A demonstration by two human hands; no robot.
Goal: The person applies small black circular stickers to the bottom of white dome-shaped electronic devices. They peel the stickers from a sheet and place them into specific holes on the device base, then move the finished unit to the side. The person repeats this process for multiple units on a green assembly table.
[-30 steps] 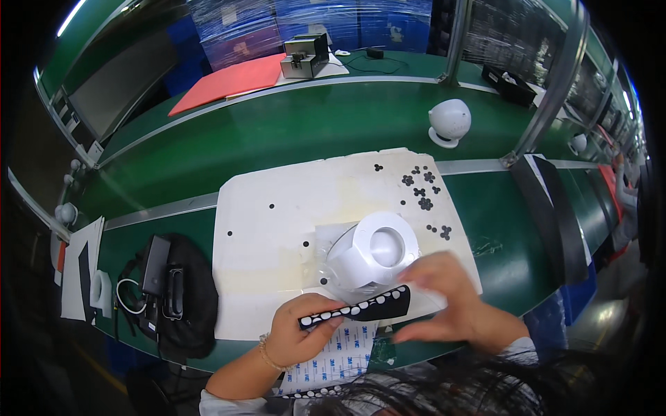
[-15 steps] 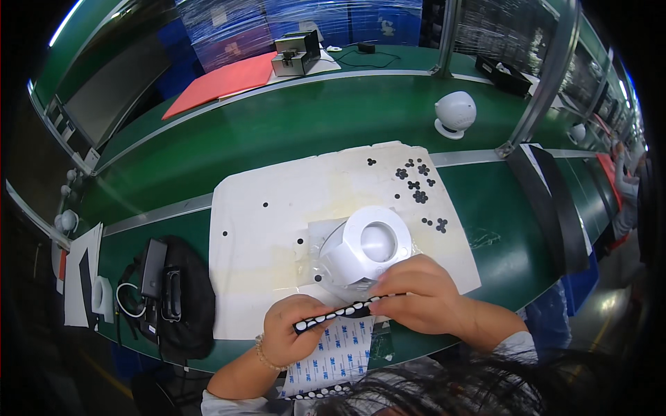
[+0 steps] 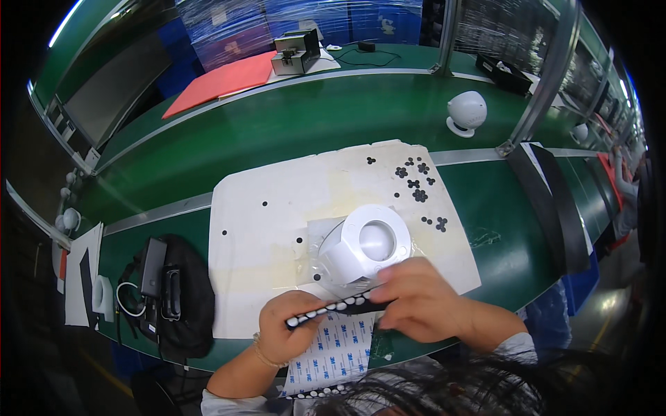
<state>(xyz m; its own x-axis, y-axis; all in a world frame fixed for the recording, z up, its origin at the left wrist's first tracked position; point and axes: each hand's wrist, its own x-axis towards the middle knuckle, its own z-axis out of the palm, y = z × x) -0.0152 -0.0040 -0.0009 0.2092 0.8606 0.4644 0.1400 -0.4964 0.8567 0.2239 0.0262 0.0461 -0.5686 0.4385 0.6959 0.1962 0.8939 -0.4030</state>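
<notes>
My left hand [image 3: 286, 326] is closed on a black strip with a row of white round dots [image 3: 340, 305], low in front of me. At the strip's right end, my right hand [image 3: 423, 301] has its fingers curled around the black edge, thumb lower than the forefinger. Under the strip hangs a white backing sheet with blue print [image 3: 329, 357]. Just beyond my hands lies a white rounded housing with a ring-shaped base [image 3: 347, 256], resting on clear plastic film. Small black round pads [image 3: 420, 196] sit in clusters on the white board [image 3: 257, 277], with a few single ones to the left.
A black bag [image 3: 191, 298] with dark devices lies at the left. Beyond the board runs a green belt [image 3: 277, 114] carrying a white round device on a stand [image 3: 467, 113]. Metal posts rise at the right. A metal box fixture [image 3: 296, 54] and a red sheet [image 3: 222, 83] are farther back.
My right thumb and fingers have spread farther apart at the strip's end. The strip and my left hand have shifted slightly left. The white device on the belt has moved right.
</notes>
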